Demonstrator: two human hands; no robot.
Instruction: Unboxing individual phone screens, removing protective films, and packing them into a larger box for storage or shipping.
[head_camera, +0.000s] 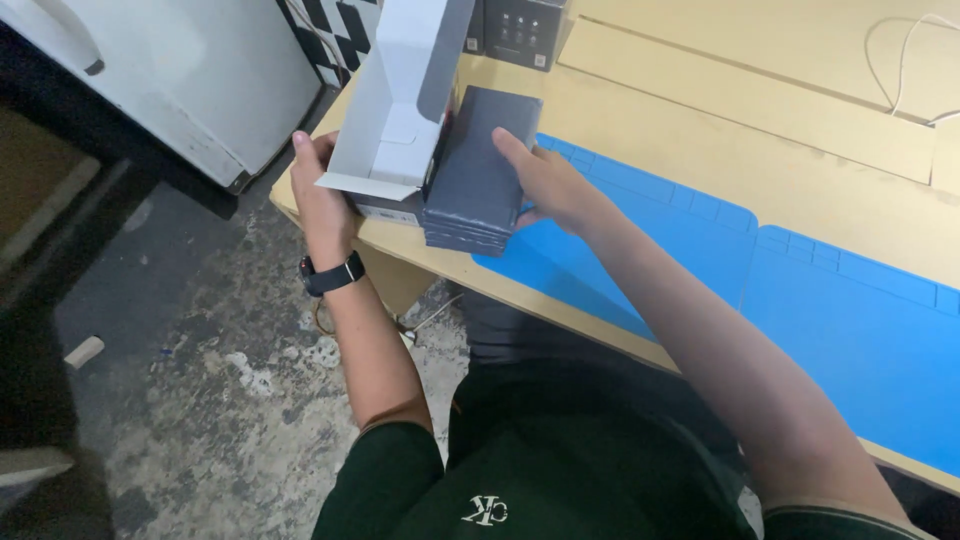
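At the table's near left corner my left hand (322, 195) grips the outer side of an open white carton (398, 110) whose lid flaps stand up. Beside the carton, a stack of flat dark grey boxes (478, 175) stands tilted on its edge. My right hand (545, 185) is pressed against the right face of that stack, fingers spread along it, holding it against the carton. A dark watch sits on my left wrist.
A wooden table (720, 110) carries a blue mat (800, 300) to the right of the boxes. Two dark boxes (520, 30) stand at the far edge, and a white cable (900, 60) lies far right. A white appliance (180, 70) stands left on a rough concrete floor (200, 380).
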